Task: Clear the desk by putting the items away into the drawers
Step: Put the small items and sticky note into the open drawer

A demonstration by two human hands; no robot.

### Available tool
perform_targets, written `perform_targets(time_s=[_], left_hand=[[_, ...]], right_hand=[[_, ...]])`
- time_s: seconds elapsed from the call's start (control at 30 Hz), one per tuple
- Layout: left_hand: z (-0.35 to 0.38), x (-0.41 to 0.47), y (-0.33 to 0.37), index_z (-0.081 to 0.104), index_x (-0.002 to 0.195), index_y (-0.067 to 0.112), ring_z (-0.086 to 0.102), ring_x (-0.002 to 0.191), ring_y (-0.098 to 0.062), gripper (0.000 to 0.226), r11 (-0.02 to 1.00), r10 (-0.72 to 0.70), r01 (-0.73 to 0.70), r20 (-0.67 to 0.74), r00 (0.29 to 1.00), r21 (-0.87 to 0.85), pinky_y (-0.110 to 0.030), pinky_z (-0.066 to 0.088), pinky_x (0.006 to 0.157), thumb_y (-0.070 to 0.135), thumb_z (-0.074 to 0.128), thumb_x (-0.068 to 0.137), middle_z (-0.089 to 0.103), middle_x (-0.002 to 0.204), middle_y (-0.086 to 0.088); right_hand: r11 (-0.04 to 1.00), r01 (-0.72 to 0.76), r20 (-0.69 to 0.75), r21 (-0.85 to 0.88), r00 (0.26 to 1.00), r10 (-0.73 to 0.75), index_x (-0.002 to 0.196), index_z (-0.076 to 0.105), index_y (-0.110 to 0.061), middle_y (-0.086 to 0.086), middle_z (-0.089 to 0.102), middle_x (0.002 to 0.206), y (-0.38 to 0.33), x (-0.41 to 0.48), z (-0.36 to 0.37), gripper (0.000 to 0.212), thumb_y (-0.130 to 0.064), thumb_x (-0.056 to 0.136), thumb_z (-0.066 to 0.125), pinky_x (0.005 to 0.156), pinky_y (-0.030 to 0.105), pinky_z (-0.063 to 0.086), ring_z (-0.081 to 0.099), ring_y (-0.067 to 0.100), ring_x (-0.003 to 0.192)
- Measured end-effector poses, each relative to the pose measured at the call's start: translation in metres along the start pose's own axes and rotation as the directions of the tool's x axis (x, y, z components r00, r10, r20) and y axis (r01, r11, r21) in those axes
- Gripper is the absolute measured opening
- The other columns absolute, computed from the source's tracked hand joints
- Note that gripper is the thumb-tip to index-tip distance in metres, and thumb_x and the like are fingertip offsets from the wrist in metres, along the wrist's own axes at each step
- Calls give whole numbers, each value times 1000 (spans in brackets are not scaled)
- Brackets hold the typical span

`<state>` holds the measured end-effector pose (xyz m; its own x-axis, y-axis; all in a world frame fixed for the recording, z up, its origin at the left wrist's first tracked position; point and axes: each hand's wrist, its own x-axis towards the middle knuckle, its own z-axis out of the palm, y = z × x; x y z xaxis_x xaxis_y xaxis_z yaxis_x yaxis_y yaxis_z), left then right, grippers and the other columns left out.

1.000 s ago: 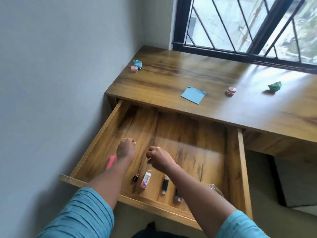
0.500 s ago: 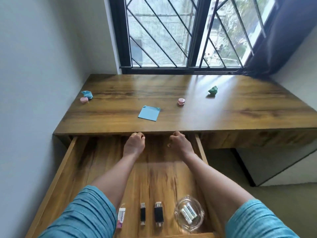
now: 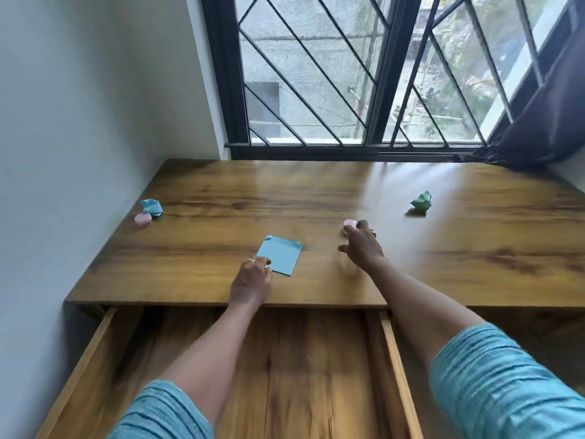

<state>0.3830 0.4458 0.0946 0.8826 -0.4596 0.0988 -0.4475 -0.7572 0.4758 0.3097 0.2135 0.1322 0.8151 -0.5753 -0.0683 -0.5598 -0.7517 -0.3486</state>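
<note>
A flat blue paper square point(image 3: 281, 255) lies on the wooden desk point(image 3: 316, 191). My left hand point(image 3: 251, 282) rests at its near left corner, fingertips curled onto the edge; whether they grip it is unclear. My right hand point(image 3: 364, 248) reaches a small pink round container point(image 3: 349, 222), fingertips on both sides of it and thumb spread apart. The container sits on the desk. A second pink container point(image 3: 143, 219) and a crumpled blue paper point(image 3: 152, 206) sit at the far left. A crumpled green paper point(image 3: 421, 201) lies at the right.
The left drawer point(image 3: 389, 343) is pulled out under my arms, its wooden floor showing. A grey wall point(image 3: 79, 153) borders the desk on the left. A barred window point(image 3: 348, 90) and a dark curtain point(image 3: 538, 122) stand behind it.
Both hands rose out of the open drawer and moved forward onto the desk, the left to the blue paper, the right to the pink container. My view tilted up, so the drawer's items left the frame.
</note>
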Motion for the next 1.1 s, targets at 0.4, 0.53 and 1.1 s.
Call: perform_targets(time_s=[0.4,0.53,1.1], left_hand=[[-1,27,-38,57,122,10,53,111,-21,31,1000,10,-9,-53,999,30,-29,43,91,22,39,100,58,122,-6],[-28,39,-65,62,115,9,56,106,-22,29,998,-51,56,-152,987,27,-29,44,87,21,40,100,60,116,-9],[-122,153,-238,51,127,11,55,115,-31,65,860,-511,508,-125,851,-57,-40,47,91,37,76,74,58,125,-15]], right_hand=[[994,-110,-67,-7,992,109,127,54,-10,22,41,124,-5,63,25,45,6,93,30,92,45,44,42,42,118],[998,-52,-145,41,988,57,119,54,-3,24,41,121,-23,56,28,38,11,90,34,88,45,46,41,42,116],[960,280,-195,-4,941,-275,117,59,-7,19,45,122,-170,20,97,38,11,84,50,82,37,47,49,36,106]])
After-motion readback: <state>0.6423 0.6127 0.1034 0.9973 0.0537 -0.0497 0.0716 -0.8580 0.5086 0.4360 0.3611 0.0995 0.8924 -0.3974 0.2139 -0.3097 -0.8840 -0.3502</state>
